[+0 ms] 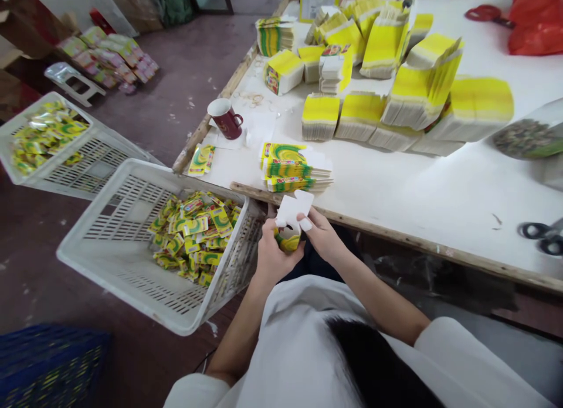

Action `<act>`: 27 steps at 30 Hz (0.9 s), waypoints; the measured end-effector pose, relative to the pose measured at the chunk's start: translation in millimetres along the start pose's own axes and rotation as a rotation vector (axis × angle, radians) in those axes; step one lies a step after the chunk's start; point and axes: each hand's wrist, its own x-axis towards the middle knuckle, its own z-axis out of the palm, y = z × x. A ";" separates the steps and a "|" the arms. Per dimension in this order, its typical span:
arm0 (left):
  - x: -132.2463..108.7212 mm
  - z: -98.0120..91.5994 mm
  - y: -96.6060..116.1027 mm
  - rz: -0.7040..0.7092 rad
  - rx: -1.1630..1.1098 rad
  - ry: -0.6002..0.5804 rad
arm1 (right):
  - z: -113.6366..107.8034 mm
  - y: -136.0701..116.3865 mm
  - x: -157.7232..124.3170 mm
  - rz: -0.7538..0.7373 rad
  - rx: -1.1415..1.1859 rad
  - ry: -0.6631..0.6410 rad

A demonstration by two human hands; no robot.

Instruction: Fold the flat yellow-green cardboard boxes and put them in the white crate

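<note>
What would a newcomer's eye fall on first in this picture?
Bright yellow carton stacks probably catch the eye first, crowding the white table's far part. Next comes the nearer white crate of small yellow packs, left of the table. Then, by the near edge, the left hand and right hand hold a white-flapped carton.

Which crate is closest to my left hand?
The white crate beside the table, just left of your left hand. The other white crate stands beyond it; the blue crate is farther off, at lower left.
</note>
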 end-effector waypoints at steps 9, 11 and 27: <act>0.6 -1.0 1.6 -0.195 -0.091 -0.249 | -8.6 -9.5 -4.1 -0.143 -0.384 -0.308; 3.5 0.2 -3.9 -0.113 -0.070 -0.321 | -10.6 -8.8 -10.1 -0.180 -0.473 -0.379; 15.0 -30.5 -8.2 -0.092 0.161 -0.173 | -45.3 -3.0 7.0 -0.432 -0.680 -0.395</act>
